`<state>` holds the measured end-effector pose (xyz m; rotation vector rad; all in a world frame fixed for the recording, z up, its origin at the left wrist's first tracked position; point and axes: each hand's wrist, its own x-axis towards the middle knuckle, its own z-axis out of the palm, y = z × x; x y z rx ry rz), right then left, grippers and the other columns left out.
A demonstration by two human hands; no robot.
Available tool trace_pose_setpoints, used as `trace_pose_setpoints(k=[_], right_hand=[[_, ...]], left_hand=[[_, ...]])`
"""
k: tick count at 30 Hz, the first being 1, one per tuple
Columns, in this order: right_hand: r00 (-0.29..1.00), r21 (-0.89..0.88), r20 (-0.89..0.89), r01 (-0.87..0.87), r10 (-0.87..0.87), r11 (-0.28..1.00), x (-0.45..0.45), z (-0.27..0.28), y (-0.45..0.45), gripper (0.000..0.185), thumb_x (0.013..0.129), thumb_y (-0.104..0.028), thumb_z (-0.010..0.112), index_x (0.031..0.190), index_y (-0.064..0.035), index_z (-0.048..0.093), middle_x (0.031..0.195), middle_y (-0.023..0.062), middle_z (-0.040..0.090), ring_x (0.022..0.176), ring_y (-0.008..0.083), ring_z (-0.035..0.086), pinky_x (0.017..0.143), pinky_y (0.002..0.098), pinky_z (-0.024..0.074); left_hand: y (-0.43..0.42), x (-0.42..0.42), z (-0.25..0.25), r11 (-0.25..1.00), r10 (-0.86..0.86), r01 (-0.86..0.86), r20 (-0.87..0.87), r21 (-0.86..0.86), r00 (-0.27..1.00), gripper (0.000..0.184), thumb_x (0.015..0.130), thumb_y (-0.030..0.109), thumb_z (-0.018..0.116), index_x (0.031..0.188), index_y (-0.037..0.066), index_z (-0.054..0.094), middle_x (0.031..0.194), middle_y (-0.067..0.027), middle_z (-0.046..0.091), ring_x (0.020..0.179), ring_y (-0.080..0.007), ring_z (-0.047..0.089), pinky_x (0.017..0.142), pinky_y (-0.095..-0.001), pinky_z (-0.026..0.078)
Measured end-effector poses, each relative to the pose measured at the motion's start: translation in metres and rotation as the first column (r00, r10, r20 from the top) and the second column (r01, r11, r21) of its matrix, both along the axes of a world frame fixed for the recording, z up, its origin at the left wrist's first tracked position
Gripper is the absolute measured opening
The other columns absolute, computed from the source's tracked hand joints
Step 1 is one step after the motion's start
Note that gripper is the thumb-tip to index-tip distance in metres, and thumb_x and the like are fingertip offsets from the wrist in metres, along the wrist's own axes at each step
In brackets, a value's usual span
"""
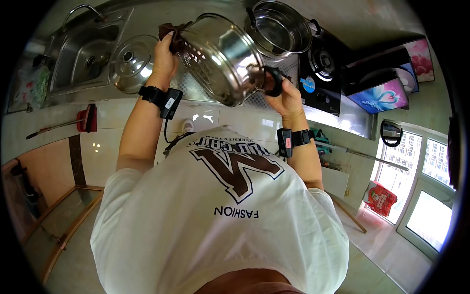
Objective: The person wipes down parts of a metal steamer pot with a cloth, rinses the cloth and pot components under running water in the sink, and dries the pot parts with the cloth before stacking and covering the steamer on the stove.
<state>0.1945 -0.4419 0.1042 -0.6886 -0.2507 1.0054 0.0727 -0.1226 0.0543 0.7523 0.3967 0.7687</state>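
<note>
Holding a tilted steel pot point(234, 41) between the left grip point(165, 58) and the right grip point(288, 100).
The pot lies between both grips and slightly beyond them, over the tabletop point(182, 84); whether it touches down, I cannot tell. Neither hand is clearly nearer: the left one closes on a soft, bunched brown cloth point(171, 33) against the pot's edge, the right one clasps a smooth, curved black handle point(275, 81). The line from left grip to right slants back toward the body. The rounded wall is mirror-bright and ridged, with small holes dotting the part nearest the left grip. Beyond the right grip stands a shiny, round steel pan point(278, 32); left of the left grip rests a circular, knobbed lid point(134, 68).
</note>
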Motion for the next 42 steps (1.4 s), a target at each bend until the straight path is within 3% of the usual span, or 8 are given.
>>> trace_pose_setpoints(k=[7,16,19,24,26,33,40,42], right_hand=[[0.818,-0.318,0.372,-0.332,0.439,0.888,-0.028,0.005,0.013,0.064,0.069,0.010,0.069,0.130,0.0033,0.051,0.125,0.0121,0.059,0.115,0.0183,0.056,0.097,0.0303,0.0450],[0.899,-0.328,0.349,-0.148,0.266,0.933,-0.012,0.027,0.018,0.071,0.068,0.003,0.060,0.137,0.0036,0.044,0.137,0.0122,0.049,0.128,0.0219,0.046,0.109,0.0314,0.0313],[0.574,-0.614,0.690,0.141,0.441,0.777,-0.028,0.038,0.040,0.051,0.083,0.001,0.060,0.133,0.0017,0.048,0.119,0.0080,0.059,0.110,0.0135,0.053,0.095,0.0244,0.0409],[0.722,-0.590,0.605,0.122,0.337,0.798,-0.013,0.015,0.048,0.035,0.087,0.005,0.055,0.121,0.0029,0.058,0.098,0.0001,0.065,0.089,0.0075,0.057,0.083,0.0223,0.0446],[0.826,-0.555,0.490,0.049,0.279,0.831,-0.011,0.017,0.051,0.033,0.086,0.005,0.056,0.118,0.0029,0.059,0.099,0.0003,0.064,0.090,0.0076,0.057,0.081,0.0207,0.0445],[0.843,-0.482,0.501,0.084,0.195,0.872,-0.008,0.017,0.060,0.040,0.081,0.011,0.046,0.118,0.0027,0.059,0.103,0.0039,0.065,0.090,0.0109,0.059,0.082,0.0238,0.0468],[0.846,-0.488,0.490,0.067,0.209,0.871,-0.001,0.008,0.052,0.038,0.087,0.006,0.052,0.124,0.0007,0.057,0.109,0.0017,0.064,0.096,0.0090,0.058,0.087,0.0231,0.0441],[0.832,-0.477,0.489,0.004,0.262,0.879,0.005,0.000,0.050,0.042,0.086,0.007,0.054,0.127,0.0007,0.055,0.110,0.0011,0.063,0.095,0.0080,0.056,0.087,0.0194,0.0413]], left_hand=[[-0.002,0.007,-0.028,0.994,-0.014,-0.003,-0.162,-0.106,0.987,0.023,0.090,0.021,0.059,0.104,0.004,0.062,0.099,-0.0031,0.063,0.091,-0.0153,0.058,0.081,-0.0275,0.044],[-0.020,0.011,-0.006,0.954,0.187,-0.094,-0.324,0.283,0.927,0.030,0.091,0.024,0.058,0.108,-0.001,0.062,0.093,-0.0018,0.063,0.084,-0.0128,0.056,0.080,-0.0270,0.043],[-0.029,0.015,-0.002,0.951,0.130,-0.015,-0.356,0.309,0.925,0.031,0.093,0.026,0.056,0.108,-0.001,0.062,0.093,-0.0044,0.064,0.087,-0.0152,0.057,0.080,-0.0296,0.044],[-0.052,0.013,0.011,0.816,0.225,0.031,-0.366,0.578,0.903,0.032,0.093,0.022,0.053,0.115,-0.001,0.059,0.103,-0.0115,0.064,0.095,-0.0225,0.060,0.089,-0.0357,0.043],[-0.074,0.001,0.037,0.251,0.376,0.094,-0.187,0.963,0.907,0.039,0.090,0.015,0.056,0.125,-0.001,0.053,0.128,-0.0117,0.057,0.114,-0.0263,0.055,0.105,-0.0394,0.032],[-0.123,-0.021,0.025,-0.553,0.206,0.208,-0.110,0.806,0.972,0.075,0.064,0.013,0.072,0.135,0.010,0.049,0.141,-0.0042,0.046,0.132,-0.0240,0.039,0.113,-0.0427,0.026],[-0.066,0.022,0.065,-0.173,0.392,0.348,-0.260,0.921,0.883,0.050,0.080,0.016,0.060,0.129,0.007,0.054,0.135,-0.0109,0.051,0.130,-0.0276,0.042,0.111,-0.0418,0.030],[-0.034,0.045,0.056,0.222,0.327,0.395,-0.450,0.892,0.831,0.043,0.087,0.019,0.052,0.127,0.005,0.055,0.129,-0.0154,0.056,0.120,-0.0316,0.051,0.103,-0.0426,0.039]])
